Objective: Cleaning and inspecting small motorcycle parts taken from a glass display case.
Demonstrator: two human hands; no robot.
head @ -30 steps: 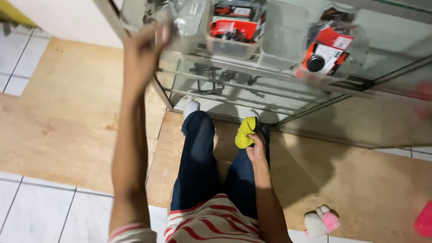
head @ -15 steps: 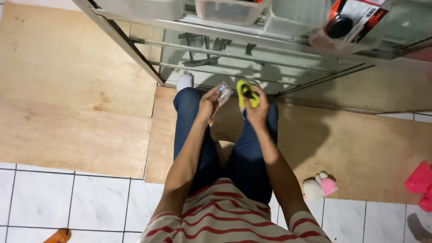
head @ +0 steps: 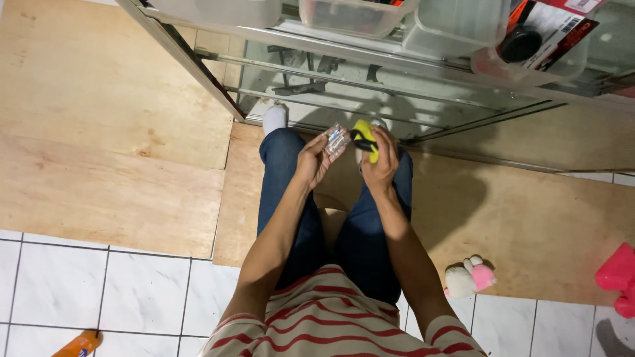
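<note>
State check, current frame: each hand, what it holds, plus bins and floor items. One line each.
left hand: closed on small clear packet
small clear packet: held up, off the floor
right hand: closed on yellow and black tool
yellow and black tool: gripped, tilted
clear plastic bins: resting on glass shelf, contents unclear
plush toy: lying on plywood floor

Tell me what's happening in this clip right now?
A person in a striped shirt stands in front of a glass display case, looking down at both hands held close together. The left hand holds a small clear plastic packet; the right hand grips a yellow and black tool. The two items are close together, nearly touching. A pink and white plush toy lies on the floor nearby.
</note>
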